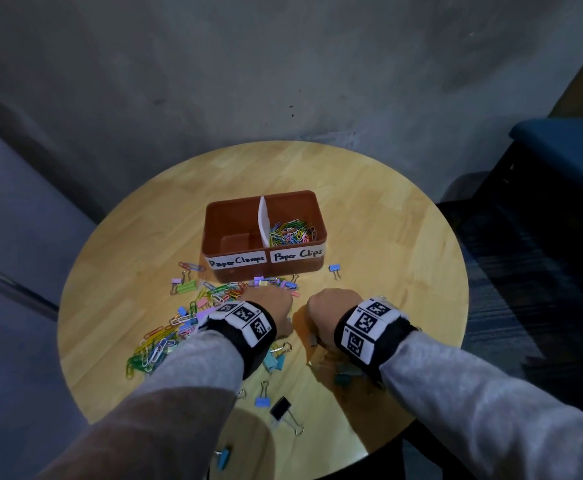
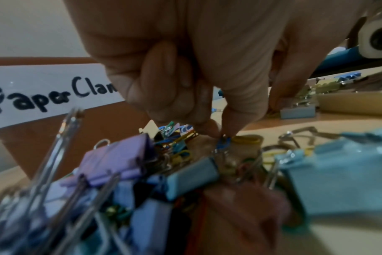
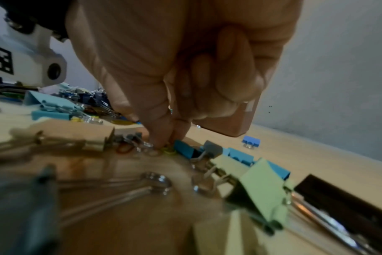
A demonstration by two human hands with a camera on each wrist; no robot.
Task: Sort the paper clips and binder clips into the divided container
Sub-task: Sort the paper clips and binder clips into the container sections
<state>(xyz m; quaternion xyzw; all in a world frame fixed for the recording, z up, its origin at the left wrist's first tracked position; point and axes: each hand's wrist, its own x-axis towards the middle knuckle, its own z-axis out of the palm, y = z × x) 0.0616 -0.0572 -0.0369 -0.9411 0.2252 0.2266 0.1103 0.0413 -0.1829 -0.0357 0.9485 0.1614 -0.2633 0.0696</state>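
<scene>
Two hands work the pile at six o'clock of the brown divided container [image 1: 264, 233]: left hand [image 2: 185, 69] pinches a blue paper clip [image 2: 221, 144], right hand [image 3: 185, 69] a yellow-green paper clip [image 3: 169, 151], apparently for the right compartment.

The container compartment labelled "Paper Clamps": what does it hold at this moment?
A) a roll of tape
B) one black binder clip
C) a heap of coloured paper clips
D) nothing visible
D: in the head view the Paper Clamps compartment shows only its bare floor, while the coloured paper clips lie in the neighbouring compartment.
</scene>
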